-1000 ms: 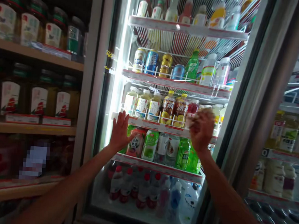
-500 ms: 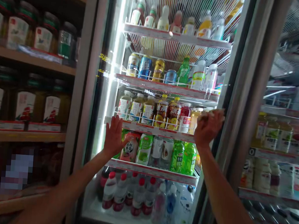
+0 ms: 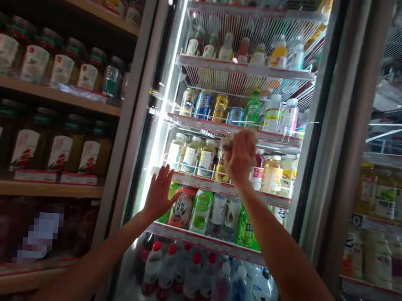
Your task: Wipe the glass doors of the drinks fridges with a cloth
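In the head view, my left hand (image 3: 160,193) lies open, fingers spread and palm forward, against the glass door (image 3: 205,89) of a lit drinks cooler. It covers part of the left side, beside a pink drink bottle (image 3: 182,207) behind the glass. My right hand (image 3: 242,160), blurred, is closed on a crumpled pale cloth (image 3: 226,145) and held up at the glass. Only a little of the cloth shows past the fingers. That hand hides some bottles on the middle shelf; the forearm crosses the green bottles (image 3: 246,224) below.
Wooden shelves (image 3: 47,189) with rows of jars stand on the left. A metal door frame (image 3: 336,132) runs down the right side, with another cooler of bottles (image 3: 387,191) beyond it. Red-capped bottles (image 3: 192,278) stand at the bottom of the middle cooler.
My right hand has swept left across the glass with the cloth, from the right edge toward the middle. My left hand keeps its spread pose. The view has shifted slightly.
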`<state>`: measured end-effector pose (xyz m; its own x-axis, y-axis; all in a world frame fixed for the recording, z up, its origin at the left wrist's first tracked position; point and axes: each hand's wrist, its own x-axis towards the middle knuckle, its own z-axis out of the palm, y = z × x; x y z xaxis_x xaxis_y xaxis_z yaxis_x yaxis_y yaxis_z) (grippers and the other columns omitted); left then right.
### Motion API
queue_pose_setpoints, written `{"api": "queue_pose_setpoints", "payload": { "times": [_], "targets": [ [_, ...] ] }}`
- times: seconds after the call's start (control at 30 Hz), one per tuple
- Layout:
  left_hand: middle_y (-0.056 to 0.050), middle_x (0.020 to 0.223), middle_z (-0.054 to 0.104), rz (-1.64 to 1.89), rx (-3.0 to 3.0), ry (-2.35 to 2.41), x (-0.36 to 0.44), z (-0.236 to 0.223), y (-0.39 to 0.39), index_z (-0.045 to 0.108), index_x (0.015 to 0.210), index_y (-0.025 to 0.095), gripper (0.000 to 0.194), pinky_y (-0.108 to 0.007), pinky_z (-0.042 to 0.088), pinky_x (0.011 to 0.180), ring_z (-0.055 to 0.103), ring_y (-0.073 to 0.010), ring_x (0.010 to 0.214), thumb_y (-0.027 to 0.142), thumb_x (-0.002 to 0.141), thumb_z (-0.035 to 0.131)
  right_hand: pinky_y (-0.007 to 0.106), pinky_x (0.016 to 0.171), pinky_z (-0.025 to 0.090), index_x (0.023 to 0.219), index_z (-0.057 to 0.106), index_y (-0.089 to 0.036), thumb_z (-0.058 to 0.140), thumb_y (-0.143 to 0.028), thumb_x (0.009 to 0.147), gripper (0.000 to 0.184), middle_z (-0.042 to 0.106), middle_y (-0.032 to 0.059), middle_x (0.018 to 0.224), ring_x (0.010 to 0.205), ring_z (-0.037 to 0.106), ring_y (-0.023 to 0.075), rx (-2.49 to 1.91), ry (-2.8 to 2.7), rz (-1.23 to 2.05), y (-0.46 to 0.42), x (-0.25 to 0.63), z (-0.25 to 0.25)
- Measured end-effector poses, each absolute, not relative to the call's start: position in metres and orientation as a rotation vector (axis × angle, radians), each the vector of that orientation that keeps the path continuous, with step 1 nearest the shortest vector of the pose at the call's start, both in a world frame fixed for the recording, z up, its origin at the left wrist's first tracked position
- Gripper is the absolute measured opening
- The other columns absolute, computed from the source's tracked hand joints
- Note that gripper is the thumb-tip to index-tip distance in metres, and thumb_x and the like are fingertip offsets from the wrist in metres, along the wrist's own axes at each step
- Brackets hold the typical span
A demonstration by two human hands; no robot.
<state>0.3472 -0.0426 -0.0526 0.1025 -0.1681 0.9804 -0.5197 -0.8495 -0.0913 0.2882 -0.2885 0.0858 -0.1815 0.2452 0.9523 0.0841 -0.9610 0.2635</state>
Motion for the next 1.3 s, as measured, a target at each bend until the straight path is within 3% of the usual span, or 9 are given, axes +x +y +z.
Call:
{"api": "queue_pose_setpoints", "payload": {
  "times": [0.1, 0.17, 0.27, 0.33, 0.57, 0.73, 0.93, 1.13, 1.3],
  "targets": [
    [-0.011, 0.146, 0.027, 1.843, 2.131, -0.734, 0.348, -0.049, -0.029, 0.013, 0.143, 0.022, 0.066, -0.048, 0.018, 0.110, 0.019, -0.0243, 0.137, 0.043, 0.087, 0.042, 0.029, 0.113, 0.023, 0.126, 0.044, -0.030, 0.042, -0.031, 0.084, 0.042, 0.046, -0.0081, 0.136, 0.135, 0.025, 0.0098, 1.862, 0.804, 1.829, -0.250, 0.294, 0.066],
    [-0.011, 0.146, 0.027, 1.824, 2.104, -0.674, 0.351, -0.048, -0.022, 0.015, 0.142, 0.021, 0.064, -0.048, 0.019, 0.110, 0.019, -0.0246, 0.137, 0.042, 0.087, 0.042, 0.035, 0.114, 0.019, 0.129, 0.041, -0.025, 0.039, -0.027, 0.085, 0.044, 0.043, -0.0035, 0.138, 0.136, 0.023, 0.0130, 1.863, 0.837, 1.780, -0.245, 0.294, 0.079],
    [-0.015, 0.147, 0.022, 1.771, 2.030, -0.499, 0.355, -0.052, -0.014, 0.016, 0.142, 0.017, 0.063, -0.049, 0.020, 0.109, 0.017, -0.0259, 0.137, 0.041, 0.088, 0.039, 0.055, 0.110, 0.015, 0.133, 0.034, -0.008, 0.039, -0.021, 0.083, 0.052, 0.033, 0.0147, 0.143, 0.138, 0.017, 0.0275, 2.040, 0.462, 2.260, -0.249, 0.298, 0.129],
    [-0.016, 0.147, 0.021, 1.736, 2.045, -0.475, 0.356, -0.057, -0.011, 0.016, 0.142, 0.016, 0.063, -0.050, 0.020, 0.109, 0.016, -0.0259, 0.138, 0.041, 0.088, 0.039, 0.058, 0.109, 0.015, 0.133, 0.035, -0.004, 0.042, -0.020, 0.082, 0.054, 0.031, 0.0177, 0.144, 0.137, 0.016, 0.0316, 2.143, 0.390, 2.323, -0.238, 0.307, 0.145],
    [-0.017, 0.145, 0.026, 1.685, 2.116, -0.422, 0.349, -0.090, 0.022, 0.021, 0.139, 0.014, 0.061, -0.048, 0.020, 0.110, 0.018, -0.0248, 0.137, 0.041, 0.088, 0.040, 0.036, 0.114, 0.021, 0.120, 0.052, -0.019, 0.046, -0.020, 0.081, 0.039, 0.048, 0.0013, 0.135, 0.132, 0.033, 0.0155, 2.052, 1.272, 1.408, -0.159, 0.321, 0.053],
    [-0.016, 0.145, 0.026, 1.621, 2.218, -0.464, 0.344, -0.109, 0.035, 0.021, 0.139, 0.014, 0.062, -0.047, 0.020, 0.110, 0.018, -0.0249, 0.137, 0.040, 0.087, 0.041, 0.062, 0.108, 0.006, 0.133, 0.031, 0.001, 0.035, -0.019, 0.086, 0.051, 0.025, 0.0206, 0.145, 0.138, 0.010, 0.0319, 2.274, 0.943, 1.802, -0.148, 0.328, 0.067],
    [-0.017, 0.145, 0.025, 1.583, 2.224, -0.454, 0.339, -0.129, 0.033, 0.021, 0.138, 0.012, 0.060, -0.047, 0.020, 0.110, 0.016, -0.0247, 0.138, 0.039, 0.088, 0.040, 0.026, 0.113, 0.024, 0.118, 0.053, -0.023, 0.047, -0.019, 0.081, 0.038, 0.051, -0.0044, 0.132, 0.130, 0.035, 0.0096, 2.089, 1.285, 1.403, -0.148, 0.315, -0.031],
    [-0.017, 0.146, 0.023, 1.547, 2.276, -0.567, 0.329, -0.137, 0.016, 0.019, 0.139, 0.013, 0.061, -0.047, 0.019, 0.110, 0.013, -0.0244, 0.138, 0.035, 0.087, 0.041, 0.061, 0.110, 0.007, 0.134, 0.036, -0.008, 0.038, -0.020, 0.085, 0.050, 0.032, 0.0150, 0.144, 0.139, 0.012, 0.0294, 2.275, 0.921, 1.767, -0.199, 0.307, -0.007],
    [-0.016, 0.146, 0.024, 1.539, 2.283, -0.680, 0.320, -0.136, -0.010, 0.018, 0.140, 0.012, 0.061, -0.046, 0.018, 0.111, 0.011, -0.0237, 0.139, 0.032, 0.086, 0.042, 0.042, 0.115, 0.017, 0.132, 0.040, -0.023, 0.040, -0.018, 0.085, 0.048, 0.040, 0.0017, 0.141, 0.136, 0.025, 0.0152, 2.194, 1.142, 1.314, -0.232, 0.290, -0.046]
  ]
}}
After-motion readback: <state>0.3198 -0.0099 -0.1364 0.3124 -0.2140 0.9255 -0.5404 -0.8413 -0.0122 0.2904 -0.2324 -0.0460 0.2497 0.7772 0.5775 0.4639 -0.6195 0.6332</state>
